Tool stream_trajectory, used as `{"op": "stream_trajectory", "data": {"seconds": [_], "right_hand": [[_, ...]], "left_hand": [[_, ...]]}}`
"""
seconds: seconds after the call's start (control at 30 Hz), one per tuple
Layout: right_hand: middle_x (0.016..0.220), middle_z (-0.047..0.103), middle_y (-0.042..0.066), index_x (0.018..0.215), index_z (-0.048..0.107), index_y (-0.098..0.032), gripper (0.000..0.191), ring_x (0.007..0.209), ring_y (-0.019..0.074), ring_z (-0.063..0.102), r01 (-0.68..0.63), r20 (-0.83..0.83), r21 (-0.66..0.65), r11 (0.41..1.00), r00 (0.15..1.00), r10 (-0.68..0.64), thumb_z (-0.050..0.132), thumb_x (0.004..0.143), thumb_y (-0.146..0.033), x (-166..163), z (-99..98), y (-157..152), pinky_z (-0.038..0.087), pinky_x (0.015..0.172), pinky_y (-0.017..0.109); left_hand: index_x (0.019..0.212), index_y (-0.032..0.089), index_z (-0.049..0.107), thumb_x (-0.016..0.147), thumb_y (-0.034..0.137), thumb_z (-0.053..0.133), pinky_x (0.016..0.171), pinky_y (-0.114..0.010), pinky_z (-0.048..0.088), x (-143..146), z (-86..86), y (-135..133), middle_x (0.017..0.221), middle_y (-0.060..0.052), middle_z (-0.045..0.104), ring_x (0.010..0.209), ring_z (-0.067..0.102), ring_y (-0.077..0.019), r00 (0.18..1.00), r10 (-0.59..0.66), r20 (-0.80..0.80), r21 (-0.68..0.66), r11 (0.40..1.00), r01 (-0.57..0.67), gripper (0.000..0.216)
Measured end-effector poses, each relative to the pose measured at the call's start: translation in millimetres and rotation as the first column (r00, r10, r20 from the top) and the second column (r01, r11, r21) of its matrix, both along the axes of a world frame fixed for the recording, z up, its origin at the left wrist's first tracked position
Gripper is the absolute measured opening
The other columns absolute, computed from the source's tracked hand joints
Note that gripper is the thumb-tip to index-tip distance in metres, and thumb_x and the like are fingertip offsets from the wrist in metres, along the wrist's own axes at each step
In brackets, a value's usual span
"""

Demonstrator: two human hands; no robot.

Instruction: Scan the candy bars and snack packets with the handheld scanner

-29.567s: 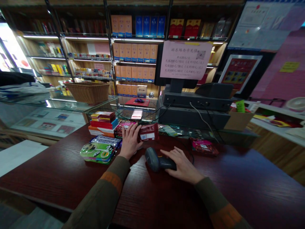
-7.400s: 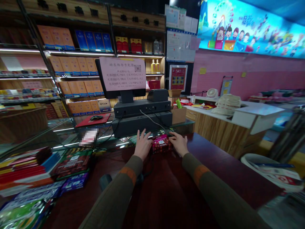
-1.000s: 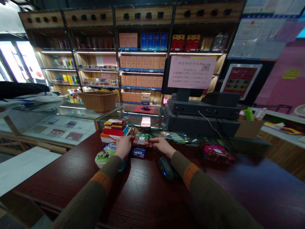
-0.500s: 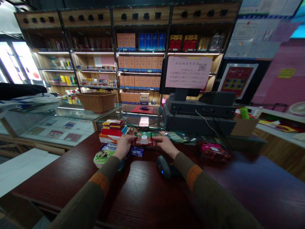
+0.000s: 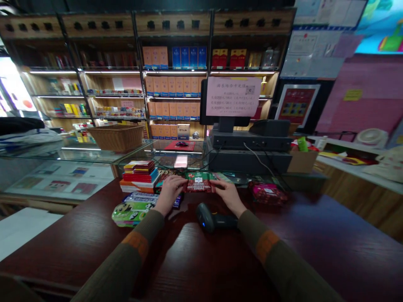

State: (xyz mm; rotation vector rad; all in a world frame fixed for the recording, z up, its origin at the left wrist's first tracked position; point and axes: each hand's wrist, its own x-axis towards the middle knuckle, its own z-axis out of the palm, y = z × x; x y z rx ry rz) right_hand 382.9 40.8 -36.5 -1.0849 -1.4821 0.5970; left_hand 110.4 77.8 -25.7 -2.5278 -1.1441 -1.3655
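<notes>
Left hand, right hand pinch ends of green-and-brown plastic packet near far edge of dark-red wooden surface; hold level.

Wicker basket, possibly a fan

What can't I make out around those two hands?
In the head view:
Green-and-red packet: fine print, too small; side edges, partly under the left hand and right hand.
Barcode scanner: handle's end, behind the right sleeve.
Purple packet: partly behind the left hand.
Right sleeve: cut off by bottom edge.
</notes>
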Motion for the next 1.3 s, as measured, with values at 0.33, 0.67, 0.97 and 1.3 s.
{"op": "stream_trajectory", "data": {"seconds": [0.33,0.67,0.97,1.3], "right_hand": [[0.138,0.064,0.010,0.102,0.080,-0.024,0.030,0.131,0.0258,0.056,0.156,-0.006,0.094,0.983,0.988,-0.157,0.063,0.079,-0.030,48,-14.4,-24,0.041,0.113,0.041],[0.135,0.065,0.009,0.102,0.079,-0.027,0.024,0.122,0.0258,0.062,0.295,0.087,0.156,0.943,0.947,-0.310,0.064,0.085,-0.036,70,-24.8,-28,0.042,0.110,0.043],[0.111,0.075,0.009,0.086,0.076,-0.023,0.027,0.105,0.0266,0.067,0.356,0.061,0.181,0.917,0.926,-0.372,0.066,0.086,-0.048,64,-23.9,-20,0.046,0.100,0.043],[0.086,0.068,0.004,0.082,0.067,-0.023,0.035,0.083,0.0217,0.062,0.295,0.076,0.127,0.947,0.949,-0.306,0.060,0.087,-0.057,46,-14.4,-19,0.047,0.078,0.031]], "left_hand": [[0.109,0.023,0.075,0.088,0.013,0.062,0.100,-0.046,0.049,56,-1.9,-8,0.109,-0.006,0.075,0.109,0.061,-0.0228,0.994,-0.104,-0.022,-0.048,0.994,0.103,0.027],[0.103,0.025,0.076,0.091,0.015,0.060,0.095,-0.039,0.053,82,-22.3,-7,0.103,-0.004,0.075,0.109,0.059,-0.0214,0.985,-0.155,0.077,-0.119,0.979,0.163,0.022],[0.087,0.023,0.072,0.088,0.025,0.067,0.095,-0.039,0.049,85,-24.0,-4,0.099,-0.004,0.071,0.103,0.057,-0.0215,0.974,-0.078,0.214,-0.157,0.981,0.113,0.006],[0.090,0.022,0.070,0.088,0.031,0.065,0.092,-0.035,0.050,78,-25.4,-4,0.097,-0.005,0.070,0.100,0.063,-0.0209,0.940,0.026,0.342,-0.309,0.947,0.086,0.011]]}}
